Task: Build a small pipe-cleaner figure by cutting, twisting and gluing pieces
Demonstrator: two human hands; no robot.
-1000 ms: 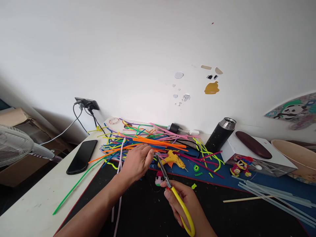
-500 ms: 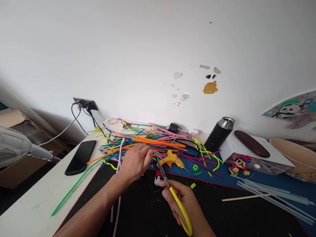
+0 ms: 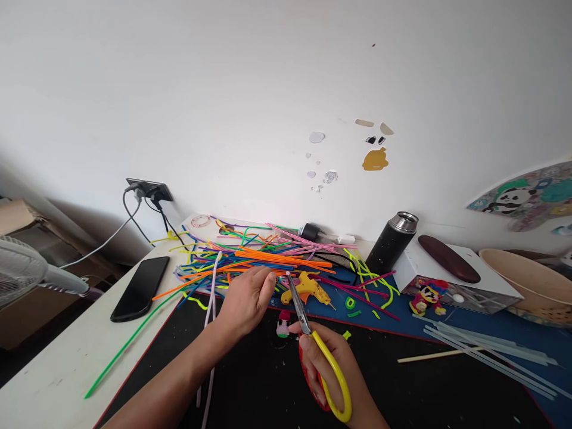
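Observation:
My right hand (image 3: 333, 369) grips yellow-and-red-handled scissors (image 3: 319, 345), blades pointing up and away toward my left hand. My left hand (image 3: 245, 301) is curled, its fingertips pinched close to the scissor tips at the near edge of a heap of coloured pipe cleaners (image 3: 263, 259). What the fingers pinch is too small to make out. A small pink, white and green figure (image 3: 283, 325) lies on the black mat (image 3: 250, 387) between my hands. A yellow glue gun (image 3: 308, 288) lies just beyond the scissor tips.
A black phone (image 3: 140, 288) lies on the white table at left, near a fan (image 3: 22, 268) and wall socket (image 3: 149, 189). A black flask (image 3: 393, 241), white box (image 3: 451, 277), toy figure (image 3: 426, 296), basket (image 3: 531, 283) and clear glue sticks (image 3: 487, 348) stand at right.
The scissors have risen and tilted more upright, the handles spreading apart. My left hand stays at the heap's edge. The view has shifted slightly.

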